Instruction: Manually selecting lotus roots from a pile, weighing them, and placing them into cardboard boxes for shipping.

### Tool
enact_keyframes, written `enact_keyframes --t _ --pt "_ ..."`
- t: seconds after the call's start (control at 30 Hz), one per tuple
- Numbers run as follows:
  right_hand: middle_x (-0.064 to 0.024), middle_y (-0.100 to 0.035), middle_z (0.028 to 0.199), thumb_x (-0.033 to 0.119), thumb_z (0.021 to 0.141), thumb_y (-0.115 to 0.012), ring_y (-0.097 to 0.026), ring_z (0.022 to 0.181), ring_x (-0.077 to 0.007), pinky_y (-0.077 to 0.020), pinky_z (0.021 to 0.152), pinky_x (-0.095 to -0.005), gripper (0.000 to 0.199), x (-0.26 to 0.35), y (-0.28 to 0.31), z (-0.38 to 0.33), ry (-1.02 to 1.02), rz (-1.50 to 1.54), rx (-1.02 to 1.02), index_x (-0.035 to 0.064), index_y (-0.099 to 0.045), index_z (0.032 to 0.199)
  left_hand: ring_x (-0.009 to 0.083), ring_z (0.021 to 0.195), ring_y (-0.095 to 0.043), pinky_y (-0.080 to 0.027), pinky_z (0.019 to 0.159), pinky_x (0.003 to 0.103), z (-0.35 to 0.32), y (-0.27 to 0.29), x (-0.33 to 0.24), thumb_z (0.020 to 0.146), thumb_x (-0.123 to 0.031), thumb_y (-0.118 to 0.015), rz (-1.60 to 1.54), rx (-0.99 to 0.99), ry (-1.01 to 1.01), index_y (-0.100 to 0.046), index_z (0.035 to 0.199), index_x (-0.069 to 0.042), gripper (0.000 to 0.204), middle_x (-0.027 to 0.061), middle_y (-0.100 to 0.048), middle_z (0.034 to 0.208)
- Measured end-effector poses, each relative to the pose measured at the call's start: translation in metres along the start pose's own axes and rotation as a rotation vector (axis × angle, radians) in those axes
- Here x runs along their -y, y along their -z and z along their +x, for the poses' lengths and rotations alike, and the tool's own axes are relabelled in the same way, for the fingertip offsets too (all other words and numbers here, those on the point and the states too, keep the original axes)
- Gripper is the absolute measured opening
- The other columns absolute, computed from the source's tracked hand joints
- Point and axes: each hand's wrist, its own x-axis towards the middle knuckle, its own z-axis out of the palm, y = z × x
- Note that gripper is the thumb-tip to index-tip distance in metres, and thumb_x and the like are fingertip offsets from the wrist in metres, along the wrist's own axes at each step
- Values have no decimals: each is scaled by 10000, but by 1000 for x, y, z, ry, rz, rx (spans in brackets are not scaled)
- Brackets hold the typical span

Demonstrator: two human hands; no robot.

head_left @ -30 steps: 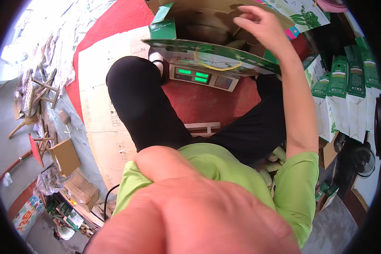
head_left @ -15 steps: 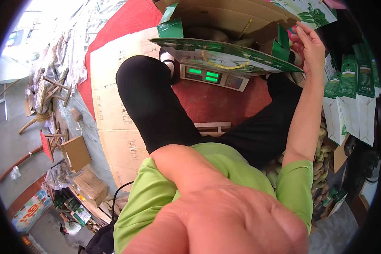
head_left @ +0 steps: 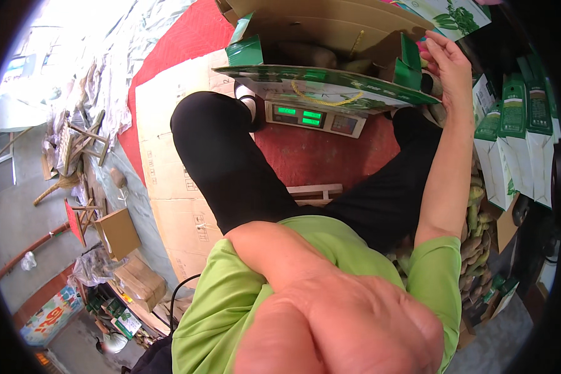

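My right hand [head_left: 452, 65] is at the upper right corner of an open green-and-white carton [head_left: 336, 84]. Its bent fingers close on the carton's edge, though the fingertips are partly hidden. Yellow cord handles [head_left: 327, 98] hang on the carton. Large brownish produce [head_left: 311, 55], of a kind I cannot make out, lies inside. The carton rests on a digital scale [head_left: 315, 118] with lit green displays. My left hand [head_left: 355, 324] is very near the camera, lower middle, its arm crossing my chest. Its fingers are blurred or hidden; whether it holds anything cannot be seen.
Under the scale lies a red mat [head_left: 330, 153], with a flattened cardboard sheet [head_left: 168, 168] to the left. Folded green-and-white cartons [head_left: 514, 137] stand at right, above heaped produce [head_left: 477, 249]. Stools [head_left: 84, 140], a broom [head_left: 56, 187] and brown boxes [head_left: 118, 234] are at far left.
My left hand has shifted a little right and downward in the picture. My right hand and the carton's corner have moved slightly left together. The view has tilted slightly.
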Motion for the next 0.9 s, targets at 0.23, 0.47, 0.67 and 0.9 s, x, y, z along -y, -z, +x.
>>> enact_keyframes --t 0.23,0.47,0.67,0.9 --pt "-37 -686 1004 272 868 -661 -619 862 -88 -445 732 -225 362 2 -1 -2 -5 -50 23 66 -638 1166 287 883 -587 -432 828 416 0 5 -2 992 -264 -399 -36 5 15 -623 970 -40 317 123 -607 917" --pt "16 -670 989 281 892 -647 -596 853 -55 -432 727 -198 348 -5 4 2 -49 -110 28 104 -630 1191 291 904 -582 -420 855 424 3 4 4 998 -295 -392 -87 18 29 -629 965 -49 343 119 -608 934" --pt "12 -671 1000 301 886 -652 -595 853 -60 -432 733 -207 357 -8 3 9 -42 -133 46 110 -632 1187 295 921 -578 -409 878 430 13 2 21 1003 -322 -385 -118 13 42 -634 961 -57 366 114 -608 949" --pt "0 -673 1009 287 881 -660 -602 864 -68 -438 732 -212 354 -14 13 10 -44 -142 17 95 -631 1177 298 942 -573 -397 905 438 14 57 22 1009 -353 -378 -207 8 60 -640 957 -65 392 110 -609 966"
